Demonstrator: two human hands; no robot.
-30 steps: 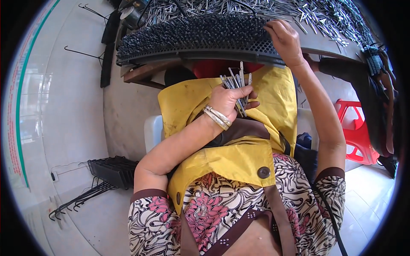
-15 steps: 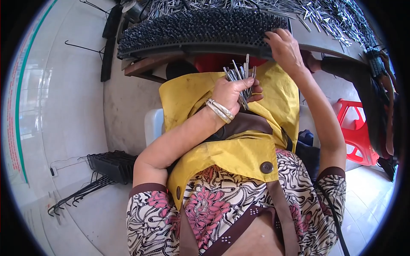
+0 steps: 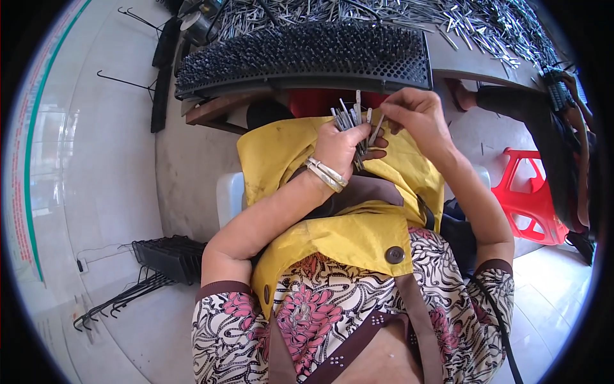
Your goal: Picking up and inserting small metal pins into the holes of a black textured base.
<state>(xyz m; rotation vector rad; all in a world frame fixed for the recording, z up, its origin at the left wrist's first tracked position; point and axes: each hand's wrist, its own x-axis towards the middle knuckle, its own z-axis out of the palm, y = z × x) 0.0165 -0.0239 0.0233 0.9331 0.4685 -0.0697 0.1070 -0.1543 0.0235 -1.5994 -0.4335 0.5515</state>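
Note:
My left hand [image 3: 339, 146] is closed round a bunch of thin metal strips [image 3: 348, 118] over my lap, their ends sticking out past the thumb. Close to its right, my right hand [image 3: 419, 117] pinches one slim metal strip [image 3: 377, 126] at its upper end. The strip's lower part lies by the left fingers; whether it is fully free of the bunch I cannot tell. Just beyond both hands stands a long black rack with holes [image 3: 300, 83], densely filled with upright dark pieces [image 3: 288, 51]. Bare holes show along its front and right end.
Loose metal strips [image 3: 473, 25] lie heaped on the table [image 3: 457, 61] behind the rack. A red plastic stool [image 3: 526, 195] and another person's leg [image 3: 511, 99] are at the right. Black hooked racks [image 3: 167, 259] rest at the lower left. A yellow apron [image 3: 275, 144] covers my lap.
My right hand has come back from the rack's right end to beside my left hand and now pinches a strip. My left hand keeps the bunch, barely moved.

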